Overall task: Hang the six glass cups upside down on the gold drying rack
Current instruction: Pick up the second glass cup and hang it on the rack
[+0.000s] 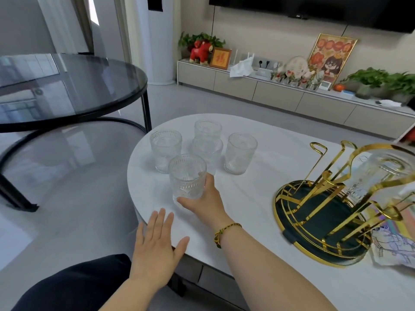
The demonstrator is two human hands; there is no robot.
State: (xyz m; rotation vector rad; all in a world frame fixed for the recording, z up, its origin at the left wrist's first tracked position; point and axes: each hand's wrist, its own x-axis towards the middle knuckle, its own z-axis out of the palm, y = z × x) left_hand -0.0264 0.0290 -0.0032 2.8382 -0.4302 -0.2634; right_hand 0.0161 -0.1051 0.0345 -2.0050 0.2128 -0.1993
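Note:
Several ribbed glass cups stand upright in a cluster on the white table (258, 198). My right hand (204, 198) grips the nearest glass cup (187, 178) from its right side, thumb under its base. My left hand (157, 245) hovers flat over the table's near edge, fingers spread, holding nothing. The other cups sit behind: one far left (165, 149), one in the middle (207, 151), one at the back (207, 127), one to the right (239, 152). The gold drying rack (318, 209) with a dark green base stands at the right. One glass cup (372, 176) hangs upside down on it.
A round dark glass side table (67, 90) stands to the left of the white table. A printed paper sheet (395, 245) lies beside the rack at the right edge. A low cabinet with plants and frames runs along the far wall.

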